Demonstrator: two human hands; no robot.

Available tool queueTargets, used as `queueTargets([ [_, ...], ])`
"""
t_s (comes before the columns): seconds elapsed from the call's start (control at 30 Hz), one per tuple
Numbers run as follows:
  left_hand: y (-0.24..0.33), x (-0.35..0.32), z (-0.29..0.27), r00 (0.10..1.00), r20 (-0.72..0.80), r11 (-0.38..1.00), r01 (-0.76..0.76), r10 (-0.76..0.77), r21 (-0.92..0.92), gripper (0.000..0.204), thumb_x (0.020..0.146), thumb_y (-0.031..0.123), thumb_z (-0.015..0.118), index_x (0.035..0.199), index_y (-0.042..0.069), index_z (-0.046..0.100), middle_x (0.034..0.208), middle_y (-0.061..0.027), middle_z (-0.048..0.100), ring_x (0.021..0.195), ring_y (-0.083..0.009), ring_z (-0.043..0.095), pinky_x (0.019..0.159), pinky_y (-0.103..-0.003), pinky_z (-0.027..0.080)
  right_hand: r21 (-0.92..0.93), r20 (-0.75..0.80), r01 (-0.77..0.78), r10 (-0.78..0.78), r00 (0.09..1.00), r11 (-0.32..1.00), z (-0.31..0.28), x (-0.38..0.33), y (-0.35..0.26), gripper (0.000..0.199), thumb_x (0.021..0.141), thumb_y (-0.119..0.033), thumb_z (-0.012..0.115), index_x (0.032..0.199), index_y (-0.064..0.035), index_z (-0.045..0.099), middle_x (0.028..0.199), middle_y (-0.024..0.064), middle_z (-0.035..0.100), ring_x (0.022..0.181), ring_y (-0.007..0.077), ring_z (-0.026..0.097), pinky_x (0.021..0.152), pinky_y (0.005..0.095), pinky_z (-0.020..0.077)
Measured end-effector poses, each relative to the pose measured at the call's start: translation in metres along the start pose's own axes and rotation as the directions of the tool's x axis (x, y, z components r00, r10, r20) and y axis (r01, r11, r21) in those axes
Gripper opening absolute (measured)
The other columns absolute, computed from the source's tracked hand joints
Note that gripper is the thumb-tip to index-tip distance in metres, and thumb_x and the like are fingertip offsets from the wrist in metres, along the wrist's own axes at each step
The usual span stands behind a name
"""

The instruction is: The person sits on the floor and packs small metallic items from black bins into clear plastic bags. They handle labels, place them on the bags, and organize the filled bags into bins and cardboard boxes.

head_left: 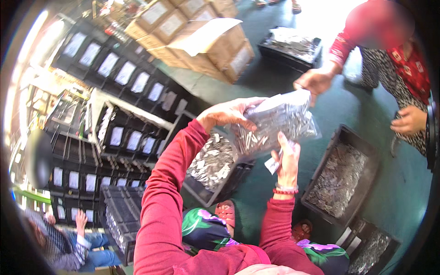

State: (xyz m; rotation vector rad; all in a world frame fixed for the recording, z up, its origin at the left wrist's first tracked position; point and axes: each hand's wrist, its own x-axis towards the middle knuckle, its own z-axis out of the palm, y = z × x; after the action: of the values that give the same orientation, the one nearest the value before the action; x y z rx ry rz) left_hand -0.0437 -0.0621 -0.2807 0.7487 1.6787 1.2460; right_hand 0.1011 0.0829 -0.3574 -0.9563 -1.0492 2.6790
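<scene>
A clear plastic bag (275, 121) full of small metal pieces hangs in front of me, over the gap between two crates. My left hand (231, 114) is closed on its left side, thumb and fingers on the plastic. Below the bag, my right hand (288, 162) has curled fingers round a small white slip of paper (271, 165), with one finger raised against the bag's lower edge. Another person's hand (316, 82) reaches in from the upper right to the bag's far corner; whether it grips the bag I cannot tell.
Metal pieces fill a black crate (215, 199) under my left arm and another black crate (311, 201) on the right. A crate of bagged parts (293, 64) stands farther off beside cardboard boxes (206, 50). Labelled black bins (117, 68) line the left. Someone sits at lower left (68, 247).
</scene>
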Motion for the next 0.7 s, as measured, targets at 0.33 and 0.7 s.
queueTargets([
  [0.33,-0.061,-0.229,0.01,0.899,-0.407,0.975,0.084,-0.163,-0.205,0.085,0.066,0.006,0.076,0.139,0.005,0.031,0.127,-0.0072,0.05,0.115,-0.0151,0.046,0.098,-0.031,0.038,-0.167,0.5,-0.165,0.228,0.835,0.972,0.056,-0.074,0.126,0.03,0.073,-0.001,0.072,0.099,-0.0069,0.058,0.084,0.0003,0.061,0.058,0.0038,0.055,0.038,0.0141,0.0373],
  [0.7,-0.139,-0.275,0.008,0.877,-0.478,0.947,-0.118,-0.041,-0.297,0.084,0.064,0.005,0.079,0.136,0.002,0.037,0.128,-0.0062,0.05,0.115,-0.0145,0.046,0.099,-0.029,0.036,-0.293,0.397,-0.186,0.297,0.868,0.938,0.076,-0.1,0.163,0.035,0.07,-0.002,0.074,0.099,-0.0078,0.057,0.086,-0.0012,0.058,0.066,0.0044,0.053,0.042,0.0166,0.039],
])
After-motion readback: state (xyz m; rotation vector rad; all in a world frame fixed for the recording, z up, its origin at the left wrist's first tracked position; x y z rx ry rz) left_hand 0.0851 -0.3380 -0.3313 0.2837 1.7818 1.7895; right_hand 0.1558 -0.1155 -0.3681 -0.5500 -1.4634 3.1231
